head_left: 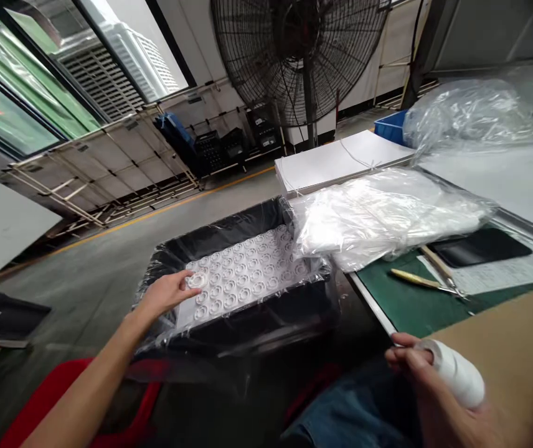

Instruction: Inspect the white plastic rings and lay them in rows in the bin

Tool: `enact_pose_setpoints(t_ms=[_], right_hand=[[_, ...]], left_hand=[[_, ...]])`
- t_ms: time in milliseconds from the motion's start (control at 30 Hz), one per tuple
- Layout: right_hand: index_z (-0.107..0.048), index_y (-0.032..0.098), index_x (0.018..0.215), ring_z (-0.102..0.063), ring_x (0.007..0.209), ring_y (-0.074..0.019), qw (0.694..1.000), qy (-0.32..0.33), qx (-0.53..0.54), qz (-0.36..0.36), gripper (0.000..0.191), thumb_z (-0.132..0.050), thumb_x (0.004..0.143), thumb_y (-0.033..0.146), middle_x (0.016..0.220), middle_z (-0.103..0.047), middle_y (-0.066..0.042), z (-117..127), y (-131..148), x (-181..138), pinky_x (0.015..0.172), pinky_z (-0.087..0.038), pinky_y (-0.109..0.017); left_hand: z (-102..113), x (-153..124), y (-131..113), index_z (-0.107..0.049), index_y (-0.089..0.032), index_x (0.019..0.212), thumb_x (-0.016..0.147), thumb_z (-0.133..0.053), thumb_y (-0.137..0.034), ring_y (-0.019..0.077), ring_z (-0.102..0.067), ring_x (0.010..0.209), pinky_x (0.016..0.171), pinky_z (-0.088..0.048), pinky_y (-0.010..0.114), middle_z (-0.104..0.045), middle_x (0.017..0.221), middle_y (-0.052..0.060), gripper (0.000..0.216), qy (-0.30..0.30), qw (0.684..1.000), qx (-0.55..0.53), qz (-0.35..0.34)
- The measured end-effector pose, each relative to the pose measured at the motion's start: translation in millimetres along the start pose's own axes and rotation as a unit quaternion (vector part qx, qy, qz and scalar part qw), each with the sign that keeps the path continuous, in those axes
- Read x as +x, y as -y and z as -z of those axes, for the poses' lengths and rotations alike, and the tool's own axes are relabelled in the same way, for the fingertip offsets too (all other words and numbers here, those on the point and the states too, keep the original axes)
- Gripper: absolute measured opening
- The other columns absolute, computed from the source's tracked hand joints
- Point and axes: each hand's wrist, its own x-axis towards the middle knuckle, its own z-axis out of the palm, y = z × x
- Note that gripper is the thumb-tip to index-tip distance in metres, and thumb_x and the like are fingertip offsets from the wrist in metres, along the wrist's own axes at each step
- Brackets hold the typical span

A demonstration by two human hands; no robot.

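My left hand [166,294] reaches into a black plastic-lined bin [248,330], its fingers pinched on a small white ring [195,281] at the near left of a white tray of many such rings [243,277]. At the bottom right, my right hand [418,367] is wrapped round a stack of white rings [456,372] shaped like a short cylinder, held above my lap beside the green table edge.
A bag of white material [388,214] rests on the green mat [406,298] beside tweezers [423,281], a dark phone [481,246] and a printed sheet. A brown cardboard sheet [514,348] lies at right. A big floor fan [301,56] and white boards [336,162] stand behind.
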Motion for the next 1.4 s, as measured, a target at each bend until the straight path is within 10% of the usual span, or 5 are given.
enact_pose_setpoints(t_ms=[167, 467, 967, 1167, 1400], right_hand=[[-0.077, 0.019, 0.073, -0.078, 0.083, -0.0319, 1.000, -0.008, -0.011, 0.019, 0.034, -0.098, 0.061, 0.042, 0.092, -0.082, -0.014, 1.9, -6.3, 4.3, 0.067, -0.064, -0.038], [-0.076, 0.022, 0.078, -0.074, 0.085, -0.0229, 0.999, -0.027, 0.004, 0.038, 0.028, -0.095, 0.070, 0.040, 0.089, -0.080, -0.005, -7.1, 6.2, -6.5, 0.078, -0.059, -0.032], [-0.081, 0.021, 0.077, -0.072, 0.091, -0.0217, 0.999, -0.028, 0.037, 0.012, 0.027, -0.095, 0.070, 0.042, 0.098, -0.080, -0.008, -3.0, 13.4, -3.5, 0.082, -0.058, -0.027], [-0.086, 0.023, 0.093, -0.072, 0.097, -0.0259, 0.994, 0.107, 0.031, 0.004, 0.037, -0.076, 0.088, 0.058, 0.122, -0.077, -0.010, -17.6, 18.1, -6.7, 0.088, -0.057, -0.036], [-0.086, 0.025, 0.104, -0.072, 0.108, -0.0286, 0.969, 0.238, -0.065, -0.008, 0.028, -0.084, 0.087, 0.048, 0.126, -0.078, -0.010, -28.1, 35.2, -15.0, 0.095, -0.055, -0.038]], left_hand=[[-35.6, 16.6, 49.7, -0.069, -0.013, 0.125, 0.092, -0.074, -0.043, 0.0286, -0.073, 0.104, 0.094, -0.056, 0.044, -0.077, 0.111, 0.011, 0.044, 0.103, 0.990, 0.069, 0.071], [-80.9, 22.2, 52.0, -0.065, -0.016, 0.132, 0.100, -0.071, -0.035, 0.0289, -0.067, 0.121, 0.103, -0.057, 0.053, -0.067, 0.135, 0.012, 0.038, 0.178, 0.969, 0.157, 0.062], [-47.8, 27.2, 28.5, -0.071, -0.014, 0.109, 0.100, -0.069, -0.036, 0.0235, -0.072, 0.100, 0.091, -0.060, 0.043, -0.074, 0.109, 0.008, 0.024, 0.089, 0.986, 0.128, 0.064], [-9.7, -14.1, -58.3, -0.066, -0.022, 0.113, 0.105, -0.049, -0.048, 0.0248, -0.073, 0.101, 0.092, -0.056, 0.033, -0.078, 0.108, 0.006, 0.032, -0.077, 0.995, -0.023, -0.054], [-23.3, -98.3, -234.4, -0.069, -0.033, 0.129, 0.088, -0.083, -0.045, 0.0246, -0.074, 0.109, 0.096, -0.062, 0.032, -0.075, 0.120, 0.004, 0.044, -0.096, 0.785, -0.412, -0.452]])
